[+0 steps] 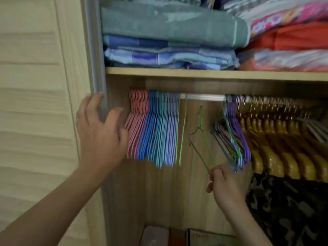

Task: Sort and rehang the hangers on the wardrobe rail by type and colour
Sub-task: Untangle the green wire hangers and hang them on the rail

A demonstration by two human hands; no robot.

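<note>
Head view shows the wardrobe rail (202, 97) about two-thirds sorted. At the left end, wire hangers hang in tight colour blocks: pink hangers (137, 125), then blue hangers (150, 128), light-blue hangers (160, 132) and lilac hangers (171, 134), followed by one or two lime-green hangers (182, 130) at the block's right edge. A bare stretch of rail separates this block from a mixed cluster (232, 137) of grey, green, blue and purple wire hangers, which hangs tilted and tangled and is judged unsorted. To its right, wooden hangers (269, 144) form a continuous row, so that type appears grouped. The left hand (101, 134) has relaxed, spread fingers; its fingertips press against the pink end of the sorted block and its grip holds nothing. The right hand (220, 181) pinches the lower corner of a green wire hanger (202, 137), which is off the rail, held tilted in the gap below it, between the sorted block and the mixed cluster. Remaining work, as judged: hook this green hanger beside the lime-green ones, then separate the mixed cluster by colour. Folded towels (170, 29) lie on the shelf (195, 72) above.
</note>
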